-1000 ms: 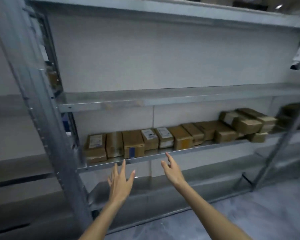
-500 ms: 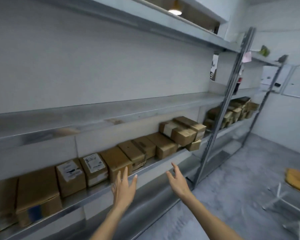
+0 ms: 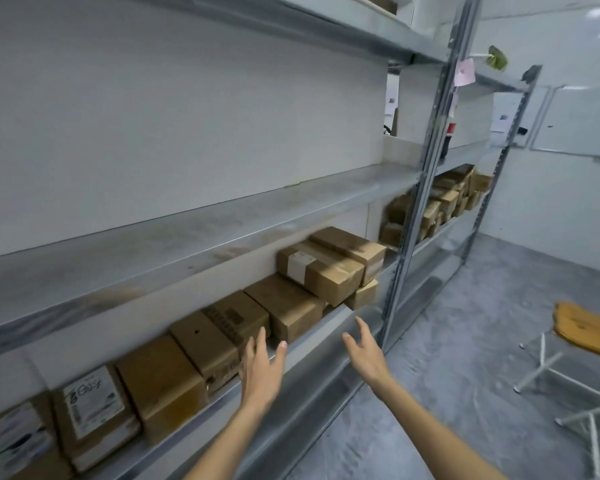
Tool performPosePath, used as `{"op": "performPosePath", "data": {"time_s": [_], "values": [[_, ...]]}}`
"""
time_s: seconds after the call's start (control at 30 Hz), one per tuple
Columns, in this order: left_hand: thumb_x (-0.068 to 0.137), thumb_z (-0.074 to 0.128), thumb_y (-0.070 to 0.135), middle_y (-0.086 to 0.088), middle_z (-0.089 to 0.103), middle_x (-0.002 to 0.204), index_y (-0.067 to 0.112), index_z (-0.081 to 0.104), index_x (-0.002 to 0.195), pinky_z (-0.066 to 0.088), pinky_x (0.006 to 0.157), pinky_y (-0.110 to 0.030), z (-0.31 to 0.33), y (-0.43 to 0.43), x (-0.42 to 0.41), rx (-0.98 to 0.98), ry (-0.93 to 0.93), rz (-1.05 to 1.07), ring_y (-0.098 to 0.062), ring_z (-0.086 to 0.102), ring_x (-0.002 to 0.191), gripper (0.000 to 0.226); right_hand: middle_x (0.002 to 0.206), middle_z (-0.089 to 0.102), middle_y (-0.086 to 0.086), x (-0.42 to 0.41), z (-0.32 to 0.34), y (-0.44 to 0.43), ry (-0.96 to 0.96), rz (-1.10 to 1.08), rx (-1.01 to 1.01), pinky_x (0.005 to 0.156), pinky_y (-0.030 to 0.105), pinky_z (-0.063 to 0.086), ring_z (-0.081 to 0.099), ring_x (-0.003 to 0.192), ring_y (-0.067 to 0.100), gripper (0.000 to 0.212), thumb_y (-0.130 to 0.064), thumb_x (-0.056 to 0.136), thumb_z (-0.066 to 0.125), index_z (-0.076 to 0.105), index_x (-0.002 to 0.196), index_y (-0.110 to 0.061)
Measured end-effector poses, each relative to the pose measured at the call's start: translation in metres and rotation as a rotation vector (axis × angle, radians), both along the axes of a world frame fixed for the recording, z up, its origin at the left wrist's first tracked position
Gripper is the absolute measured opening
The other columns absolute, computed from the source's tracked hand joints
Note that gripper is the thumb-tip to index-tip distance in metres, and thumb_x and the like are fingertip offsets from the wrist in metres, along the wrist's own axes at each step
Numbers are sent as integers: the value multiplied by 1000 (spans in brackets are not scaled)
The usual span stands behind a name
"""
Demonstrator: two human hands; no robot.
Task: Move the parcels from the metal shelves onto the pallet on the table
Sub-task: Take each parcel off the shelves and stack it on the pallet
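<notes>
A row of brown cardboard parcels lines the lower metal shelf (image 3: 312, 344). One parcel (image 3: 222, 332) lies just beyond my left hand (image 3: 262, 368), which is open with fingers spread and holds nothing. Another parcel (image 3: 286, 306) sits right of it. Two stacked parcels (image 3: 329, 263) rest on top near the upright post (image 3: 416, 216). My right hand (image 3: 366, 351) is open too, raised in front of the shelf edge below that stack. More parcels (image 3: 444, 199) fill the further shelf bay. Labelled parcels (image 3: 90, 407) stand at the lower left. No pallet is in view.
The shelf above (image 3: 194, 233) is bare metal. A stool with a wooden seat (image 3: 589, 329) and white legs stands on the grey floor at the right. A whiteboard (image 3: 582, 123) hangs on the far wall.
My view has swung to the right along the shelves and come closer to the parcels. Both hands stay open and have moved up toward the lower shelf edge.
</notes>
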State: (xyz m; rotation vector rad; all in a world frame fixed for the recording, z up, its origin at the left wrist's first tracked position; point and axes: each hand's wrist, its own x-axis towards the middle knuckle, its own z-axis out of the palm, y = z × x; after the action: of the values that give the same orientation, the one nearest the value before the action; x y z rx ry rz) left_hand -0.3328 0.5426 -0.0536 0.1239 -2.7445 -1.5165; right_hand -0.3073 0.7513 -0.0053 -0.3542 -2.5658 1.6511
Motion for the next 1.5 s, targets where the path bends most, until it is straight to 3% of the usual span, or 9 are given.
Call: {"op": "performPosePath", "data": {"time_s": [0.13, 0.4, 0.67, 0.8, 1.0, 1.17, 1.37, 1.5], "values": [[99, 44, 53, -3, 9, 166, 31, 14, 158, 21, 121, -45, -7, 53, -50, 81, -2, -1, -25, 15, 151, 70, 162, 23, 3, -58, -11, 44, -19, -10, -41, 119, 46, 26, 22, 149, 23, 58, -33, 105, 42, 17, 157, -24], [99, 42, 56, -3, 6, 166, 43, 11, 156, 29, 117, -46, -4, 170, -146, 166, -25, 112, -28, 23, 149, 67, 160, 30, 2, -186, -22, 122, -31, 113, -37, 116, 41, 29, 31, 146, 23, 56, -33, 104, 46, 25, 155, -28], [98, 30, 65, -5, 1, 166, 55, 5, 151, 23, 116, -55, 3, 233, -209, 225, -122, 306, -33, 17, 150, 60, 163, 21, -3, -249, -37, 152, -62, 295, -21, 118, 48, 30, 34, 144, 23, 61, -35, 104, 44, 14, 158, -28], [102, 32, 56, -4, -1, 166, 55, 7, 151, 21, 116, -57, 0, 247, -222, 260, -99, 395, -32, 11, 151, 56, 164, 17, -6, -259, -48, 156, -78, 295, -58, 120, 46, 25, 26, 148, 23, 64, -42, 103, 42, 9, 157, -35], [104, 44, 34, -7, 16, 161, 44, 30, 151, 26, 117, -47, -2, 251, -225, 358, 0, 483, -30, 28, 146, 50, 164, 17, 0, -261, -53, 140, -75, 206, -150, 118, 46, 23, 22, 149, 27, 67, -52, 101, 39, 3, 156, -41], [103, 47, 31, -1, 18, 161, 46, 43, 143, 27, 118, -49, -1, 248, -198, 391, 48, 560, -26, 22, 148, 43, 166, 9, 0, -241, -47, 116, -46, 92, -247, 118, 48, 24, 19, 149, 28, 71, -50, 100, 43, 1, 156, -40], [103, 47, 34, 3, 16, 161, 50, 45, 138, 30, 113, -45, 5, 219, -136, 402, 96, 647, -24, 18, 147, 39, 161, 16, 10, -184, -39, 66, 16, 37, -271, 104, 47, 40, 41, 134, 36, 72, -45, 98, 51, 7, 155, -43], [103, 48, 34, 5, 17, 159, 51, 44, 138, 32, 111, -42, 13, 178, -78, 445, 149, 710, -23, 21, 145, 39, 156, 22, 11, -136, -27, 22, 45, 94, -293, 97, 44, 43, 43, 130, 36, 71, -39, 96, 58, 15, 152, -45]]}}
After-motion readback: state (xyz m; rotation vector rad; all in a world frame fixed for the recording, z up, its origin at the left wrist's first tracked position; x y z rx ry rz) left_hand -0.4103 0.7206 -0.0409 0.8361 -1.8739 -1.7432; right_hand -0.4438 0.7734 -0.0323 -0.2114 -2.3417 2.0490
